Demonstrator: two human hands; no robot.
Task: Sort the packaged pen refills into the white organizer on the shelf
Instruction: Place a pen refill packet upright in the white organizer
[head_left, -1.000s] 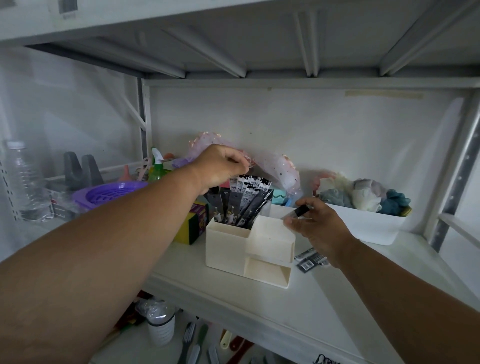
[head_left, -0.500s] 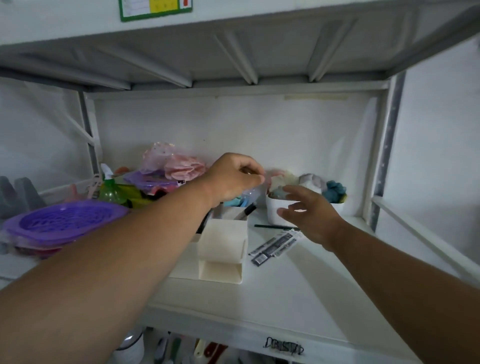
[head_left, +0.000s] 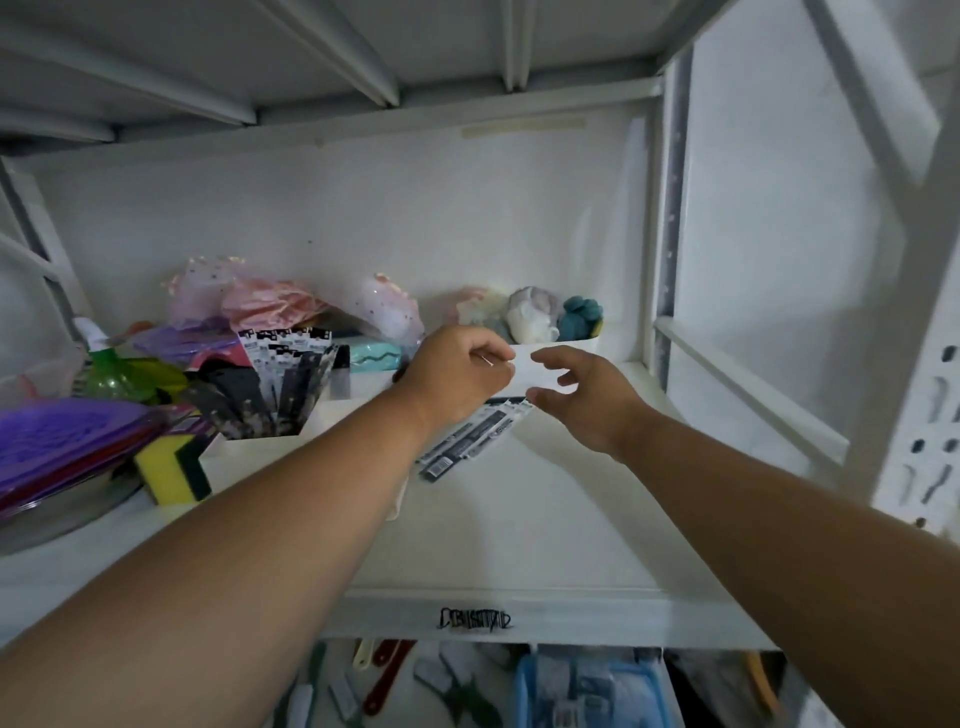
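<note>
Refill packs (head_left: 475, 439), black and white with barcode ends, lie flat on the white shelf (head_left: 519, 535) just right of the white organizer (head_left: 270, 449), whose compartment already stands full of upright packs (head_left: 283, 374); their print is too blurred to read. Above the loose packs, the left hand (head_left: 460, 366) is curled, its fingertips pinching something thin and pale that cannot be identified. The right hand (head_left: 584, 397) hovers beside it, fingers spread and loosely bent, holding nothing. A white bin (head_left: 550, 353) sits behind both hands. Black scrawled lettering (head_left: 475, 619) on the shelf's near edge is illegible. A yellow-green sponge (head_left: 171, 467) lies left of the organizer.
</note>
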